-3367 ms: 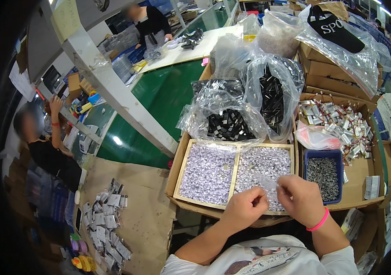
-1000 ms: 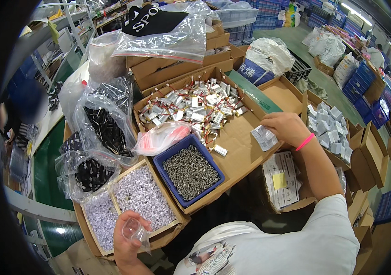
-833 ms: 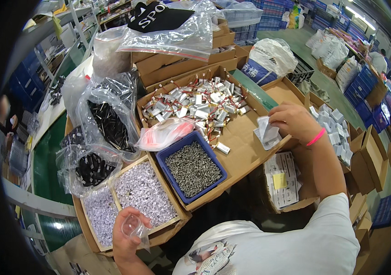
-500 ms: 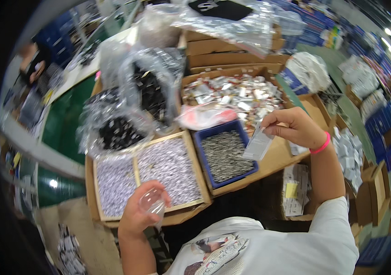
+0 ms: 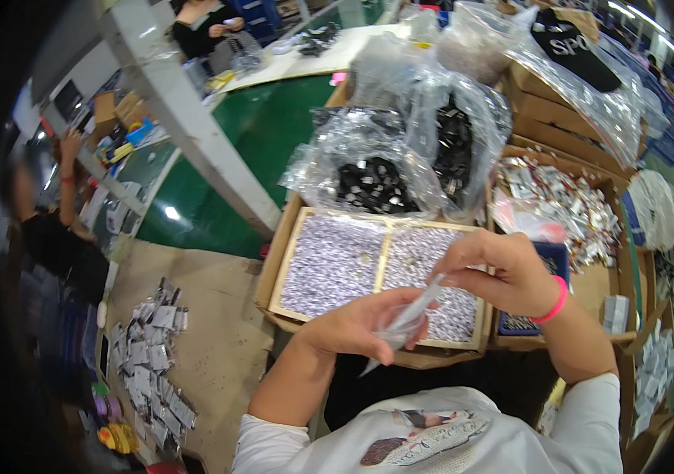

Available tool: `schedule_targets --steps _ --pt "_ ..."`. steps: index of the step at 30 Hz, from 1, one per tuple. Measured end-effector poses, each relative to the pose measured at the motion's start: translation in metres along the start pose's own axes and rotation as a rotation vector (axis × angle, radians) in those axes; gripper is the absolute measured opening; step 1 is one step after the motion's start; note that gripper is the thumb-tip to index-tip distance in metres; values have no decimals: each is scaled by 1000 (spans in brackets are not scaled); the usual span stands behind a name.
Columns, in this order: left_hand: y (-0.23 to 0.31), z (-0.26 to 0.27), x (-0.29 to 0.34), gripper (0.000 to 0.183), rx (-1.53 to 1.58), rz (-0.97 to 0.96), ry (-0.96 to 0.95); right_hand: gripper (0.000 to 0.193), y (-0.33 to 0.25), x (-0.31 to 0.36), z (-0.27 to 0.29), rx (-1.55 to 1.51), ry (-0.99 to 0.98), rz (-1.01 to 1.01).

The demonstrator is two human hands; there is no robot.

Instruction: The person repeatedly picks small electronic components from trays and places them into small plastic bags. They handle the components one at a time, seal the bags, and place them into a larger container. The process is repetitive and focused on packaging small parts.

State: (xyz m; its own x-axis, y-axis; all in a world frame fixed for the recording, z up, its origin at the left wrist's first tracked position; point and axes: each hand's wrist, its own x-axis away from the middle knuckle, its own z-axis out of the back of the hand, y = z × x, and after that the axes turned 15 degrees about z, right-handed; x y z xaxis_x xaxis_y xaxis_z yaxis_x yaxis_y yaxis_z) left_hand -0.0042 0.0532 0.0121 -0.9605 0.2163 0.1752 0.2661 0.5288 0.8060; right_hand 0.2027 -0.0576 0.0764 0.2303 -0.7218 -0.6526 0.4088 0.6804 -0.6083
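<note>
My right hand [image 5: 499, 272], with a pink band at the wrist, pinches the upper end of a small flat plastic packet [image 5: 424, 304]. My left hand [image 5: 353, 325] curls around a clear, rounded plastic piece [image 5: 404, 322] that looks like a small cup. The packet's lower part crosses this piece, and I cannot tell whether it lies inside or in front. Both hands meet above the front edge of a wooden-framed tray [image 5: 380, 261], whose two compartments are full of tiny whitish pieces. Partly behind my right wrist is a blue bin [image 5: 552, 257] of thin metal pieces.
Clear bags of black parts [image 5: 376, 186] stand behind the tray. A carton of small shiny packets [image 5: 562, 197] is at the right. Flat packets [image 5: 151, 355] lie heaped on a cardboard-covered surface at left. Beyond a slanted white post [image 5: 187, 110], other people work.
My view has swung left. My right hand has brought the packet from beside the blue bin to my left hand, which still holds the clear piece.
</note>
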Motion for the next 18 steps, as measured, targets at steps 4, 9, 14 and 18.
schedule_targets --steps 4,9,14,18 --pt "-1 -8 4 88 -185 107 123 12 -7 -21 6 22 -196 27" --pt "-1 -11 -4 56 -477 28 130 13 -10 -32 10 73 -311 71" --pt "-6 -12 -12 41 -356 -114 130 14 -7 -29 15 81 -308 31" --pt "-9 -12 -22 46 -230 -137 136 14 -10 -28 15 129 -304 -46"
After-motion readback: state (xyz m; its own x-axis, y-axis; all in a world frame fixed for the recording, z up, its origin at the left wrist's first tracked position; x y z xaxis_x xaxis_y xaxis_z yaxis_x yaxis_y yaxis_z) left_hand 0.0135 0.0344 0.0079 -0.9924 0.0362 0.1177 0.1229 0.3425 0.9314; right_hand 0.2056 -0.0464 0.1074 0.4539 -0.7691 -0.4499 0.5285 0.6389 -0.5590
